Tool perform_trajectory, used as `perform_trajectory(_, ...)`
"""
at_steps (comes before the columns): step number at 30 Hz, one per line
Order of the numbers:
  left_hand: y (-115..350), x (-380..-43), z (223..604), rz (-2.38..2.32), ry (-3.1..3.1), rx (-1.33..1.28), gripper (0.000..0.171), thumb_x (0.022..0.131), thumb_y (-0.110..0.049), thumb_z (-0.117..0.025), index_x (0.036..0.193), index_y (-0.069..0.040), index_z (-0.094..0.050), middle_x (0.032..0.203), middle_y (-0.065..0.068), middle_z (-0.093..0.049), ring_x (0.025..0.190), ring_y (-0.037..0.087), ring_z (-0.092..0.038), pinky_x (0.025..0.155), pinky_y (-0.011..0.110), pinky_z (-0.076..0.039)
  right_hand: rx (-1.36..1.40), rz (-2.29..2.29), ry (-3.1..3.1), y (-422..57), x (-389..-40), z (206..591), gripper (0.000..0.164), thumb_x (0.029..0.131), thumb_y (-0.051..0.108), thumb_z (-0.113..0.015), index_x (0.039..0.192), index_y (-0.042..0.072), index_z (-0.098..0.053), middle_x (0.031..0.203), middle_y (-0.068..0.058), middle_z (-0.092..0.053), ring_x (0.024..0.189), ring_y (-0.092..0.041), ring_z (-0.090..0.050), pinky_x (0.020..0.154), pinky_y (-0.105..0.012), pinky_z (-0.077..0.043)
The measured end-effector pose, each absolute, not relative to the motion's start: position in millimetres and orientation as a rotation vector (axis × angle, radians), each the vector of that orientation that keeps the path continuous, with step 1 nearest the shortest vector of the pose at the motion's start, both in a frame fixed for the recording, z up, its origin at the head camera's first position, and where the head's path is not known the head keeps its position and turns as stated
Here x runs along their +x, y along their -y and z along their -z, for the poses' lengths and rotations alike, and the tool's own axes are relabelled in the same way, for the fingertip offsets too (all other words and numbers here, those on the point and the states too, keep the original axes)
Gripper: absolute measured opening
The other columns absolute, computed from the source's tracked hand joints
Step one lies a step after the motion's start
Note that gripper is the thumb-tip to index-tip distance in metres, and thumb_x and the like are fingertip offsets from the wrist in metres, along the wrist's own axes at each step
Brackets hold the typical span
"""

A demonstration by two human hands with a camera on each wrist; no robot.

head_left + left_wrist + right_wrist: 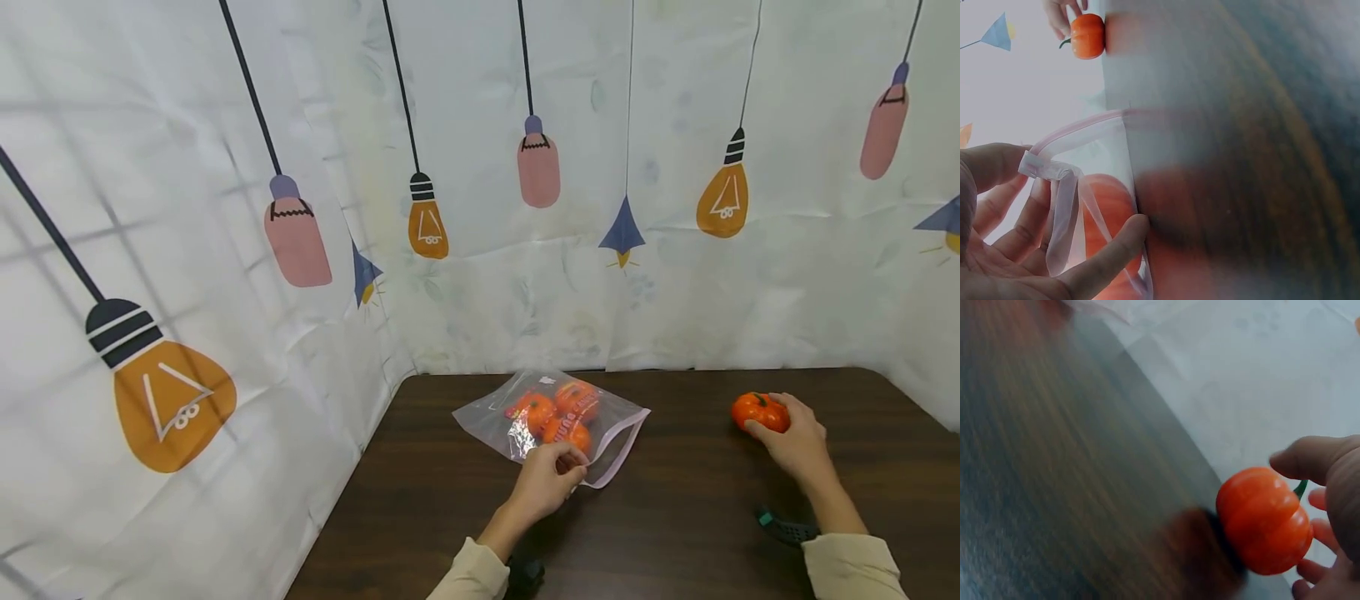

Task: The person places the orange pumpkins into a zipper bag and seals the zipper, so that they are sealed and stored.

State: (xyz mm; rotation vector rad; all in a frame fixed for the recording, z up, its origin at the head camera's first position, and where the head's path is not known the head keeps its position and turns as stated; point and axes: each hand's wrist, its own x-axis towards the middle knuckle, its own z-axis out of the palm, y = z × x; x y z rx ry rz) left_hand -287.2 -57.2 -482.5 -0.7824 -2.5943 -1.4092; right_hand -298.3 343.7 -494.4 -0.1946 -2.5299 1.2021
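A clear zip bag (483, 414) with a pink-edged mouth lies on the dark table, several small orange pumpkins (576, 400) inside it. At the bag's near edge, my left hand (549, 479) holds the mouth, its thumb on one side and curled fingers by the slider (1034, 164) on the other. To the right, a single orange pumpkin (759, 412) with a green stem sits on the table. My right hand (798, 442) reaches around it, thumb and fingers spread on either side. In the right wrist view the thumb (1310, 456) stands off the pumpkin's surface.
The dark wooden table (675, 508) runs back to a white curtain (480, 308) printed with hanging lamps. Another part of the curtain (247, 433) borders the table's left side. A dark strap with a green end (786, 528) shows by my right wrist.
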Motion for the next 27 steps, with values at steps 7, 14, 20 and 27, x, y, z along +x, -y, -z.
perform_trajectory(7, 57, -288, 485, 1.355, 2.583, -0.795, 0.005, 0.09, -0.005, -0.073, 0.092, -0.01, -0.076, 0.08, 0.001, -0.072, 0.065, -0.005, -0.053, 0.063, 0.015, -0.048, -0.156, -1.222, 2.624, -353, -300, 506, 0.075, 0.103, 0.035, -0.058, 0.154, -0.01, -0.024, 0.159, -0.043, -0.008, 0.133, -0.068, -0.024, 0.095, -0.076, -0.032)
perform_trajectory(14, 57, -287, 483, 1.37, 2.594, -0.776, 0.003, 0.091, -0.008, -0.074, 0.093, -0.007, -0.076, 0.08, 0.001, -0.071, 0.065, -0.004, -0.053, 0.063, 0.016, -0.048, -0.133, -1.254, 2.631, -354, -301, 506, 0.073, 0.102, 0.031, -0.061, 0.149, -0.013, -0.027, 0.151, -0.048, -0.018, 0.125, -0.062, -0.033, 0.094, -0.07, -0.036)
perform_trajectory(20, 57, -287, 483, 1.384, 2.601, -0.777, 0.004, 0.092, -0.008, -0.073, 0.094, -0.007, -0.075, 0.08, 0.001, -0.07, 0.064, -0.004, -0.053, 0.061, 0.016, -0.048, -0.095, -1.269, 2.639, -357, -299, 505, 0.072, 0.101, 0.029, -0.064, 0.148, -0.013, -0.029, 0.148, -0.048, -0.019, 0.121, -0.06, -0.037, 0.094, -0.068, -0.038)
perform_trajectory(27, 57, -286, 482, 1.395, 2.611, -0.771, 0.004, 0.092, -0.007, -0.073, 0.094, -0.006, -0.075, 0.081, 0.002, -0.07, 0.065, -0.002, -0.053, 0.062, 0.017, -0.048, -0.08, -1.311, 2.673, -361, -298, 504, 0.074, 0.102, 0.031, -0.062, 0.149, -0.012, -0.025, 0.148, -0.047, -0.021, 0.121, -0.06, -0.039, 0.093, -0.067, -0.038)
